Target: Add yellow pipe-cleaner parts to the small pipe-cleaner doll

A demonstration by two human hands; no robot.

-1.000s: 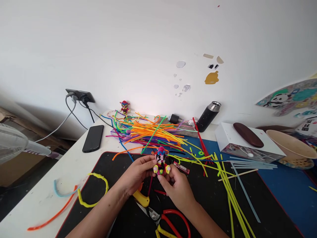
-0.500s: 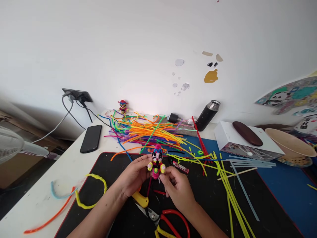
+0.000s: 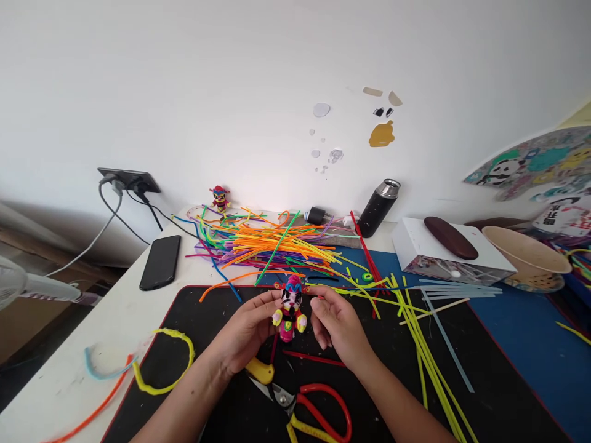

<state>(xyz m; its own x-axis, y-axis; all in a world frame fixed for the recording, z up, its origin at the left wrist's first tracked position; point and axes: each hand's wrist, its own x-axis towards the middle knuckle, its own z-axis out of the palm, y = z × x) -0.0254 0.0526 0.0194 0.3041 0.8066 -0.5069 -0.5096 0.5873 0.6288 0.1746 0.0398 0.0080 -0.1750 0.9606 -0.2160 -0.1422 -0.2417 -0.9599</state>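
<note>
A small fuzzy doll [image 3: 288, 314] is held upright over the black mat, facing me. It has a pink and blue hat, a white face with black markings, yellow sleeves and a magenta body. My left hand [image 3: 252, 326] grips it from the left, its fingers partly hidden behind the doll. Close to the doll's right side is my right hand [image 3: 339, 323], index finger reaching toward the side of the hat. Its thumb stands apart from the doll and its other fingers curl inward. Below both hands lie pliers or cutters [image 3: 284, 399] with red and yellow handles.
Several colourful pipe cleaners [image 3: 277, 243] are piled at the back, with yellow-green ones [image 3: 427, 351] at right. A similar doll [image 3: 220, 198] stands by the wall. Around them are a phone [image 3: 160, 263], a black flask [image 3: 379, 209], a white box [image 3: 455, 255] and a bowl [image 3: 526, 249].
My right hand has moved up from the doll's lower side to beside its hat, with its fingers loosened. The left hand keeps the doll. The view has shifted slightly.
</note>
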